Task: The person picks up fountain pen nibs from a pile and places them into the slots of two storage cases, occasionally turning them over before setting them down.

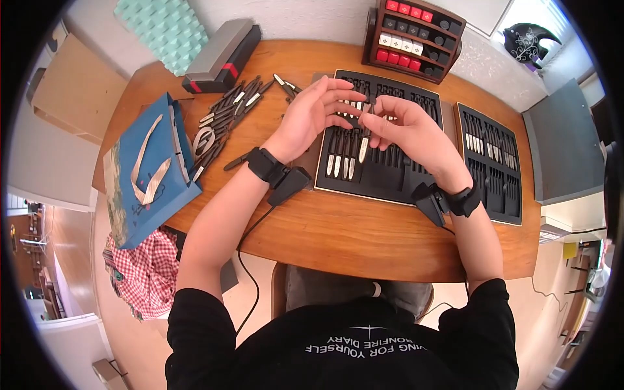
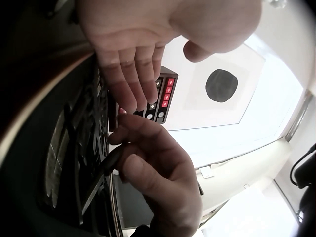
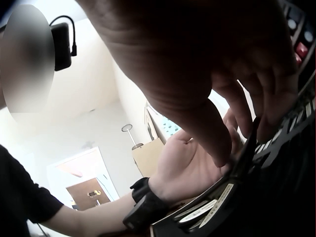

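"Right grip point(image 1: 406, 133) first: is it holding anything?"

"Yes. Its thumb and fingers pinch a dark-handled knife point(image 1: 363, 148). The left grip point(image 1: 316, 114) is released, fingers extended toward the other's fingertips. Whether they touch the knife, I can't tell."

"And around them, from the biggest thing down?"

"A wooden surface point(image 1: 292, 227) carries everything. On it, beneath both grips, lies a wide black tray point(image 1: 383, 180), divided into sections, with cutlery set in its slots."

"What about that blue thing?"

"That's a blue paper bag point(image 1: 153, 169) with pale ribbon handles, over at the left edge. Well apart from it, on the far right, is a narrower black tray point(image 1: 504, 211), also bearing cutlery."

"And along the back?"

"A brown rack point(image 1: 371, 36) of red, dark and white cubes stands just behind the wide tray. Toward the back left there's a grey box point(image 1: 224, 55) with a red ribbon, and near it a loose heap of cutlery point(image 1: 240, 104)."

"Smallest last, then: where exactly is the knife?"

"Over the wide tray's near left part, tilted, pale blade pointing down, just right of a row of similar knives point(image 1: 341, 156)."
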`<act>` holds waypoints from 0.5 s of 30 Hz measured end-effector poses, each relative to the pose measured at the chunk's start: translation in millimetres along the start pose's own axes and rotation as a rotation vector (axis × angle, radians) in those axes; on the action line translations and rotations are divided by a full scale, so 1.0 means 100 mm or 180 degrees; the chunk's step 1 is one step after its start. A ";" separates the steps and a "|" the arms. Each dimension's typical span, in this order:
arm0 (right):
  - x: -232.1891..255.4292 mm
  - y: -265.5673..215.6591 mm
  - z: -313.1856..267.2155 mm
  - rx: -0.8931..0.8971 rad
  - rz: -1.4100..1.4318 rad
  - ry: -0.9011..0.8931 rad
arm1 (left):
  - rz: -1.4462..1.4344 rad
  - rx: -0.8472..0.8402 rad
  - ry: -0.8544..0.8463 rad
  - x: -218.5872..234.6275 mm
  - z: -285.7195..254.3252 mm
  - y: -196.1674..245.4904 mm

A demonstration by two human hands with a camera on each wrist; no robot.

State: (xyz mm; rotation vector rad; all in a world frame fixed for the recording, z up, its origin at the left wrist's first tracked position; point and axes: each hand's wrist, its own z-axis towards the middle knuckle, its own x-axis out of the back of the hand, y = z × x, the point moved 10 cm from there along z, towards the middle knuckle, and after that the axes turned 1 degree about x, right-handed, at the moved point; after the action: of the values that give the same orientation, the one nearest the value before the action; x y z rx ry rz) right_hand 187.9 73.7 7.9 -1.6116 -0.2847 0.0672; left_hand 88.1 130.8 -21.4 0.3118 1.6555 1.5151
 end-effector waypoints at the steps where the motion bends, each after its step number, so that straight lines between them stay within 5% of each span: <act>1: 0.03 0.00 0.01 0.0096 -0.0198 0.0030 | -0.0002 0.0001 0.0003 0.01 0.00 0.00; 9: -0.07 0.07 -0.07 0.0069 -0.1949 -0.0102 | -0.0035 0.0023 0.0008 0.05 0.02 -0.04; 11: -0.02 -0.18 -0.14 0.0679 -0.2431 0.0483 | 0.0000 0.0019 0.0031 0.04 0.01 -0.03; 15: -0.05 -0.29 -0.19 0.0728 -0.2020 0.0379 | 0.0030 0.0028 0.0053 0.03 0.01 -0.01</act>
State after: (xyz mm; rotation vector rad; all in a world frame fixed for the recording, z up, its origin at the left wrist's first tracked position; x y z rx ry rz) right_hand 183.0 55.5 37.6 -1.2339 -0.6580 -0.4650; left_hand 87.1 133.0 -23.7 0.3129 1.6761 1.5217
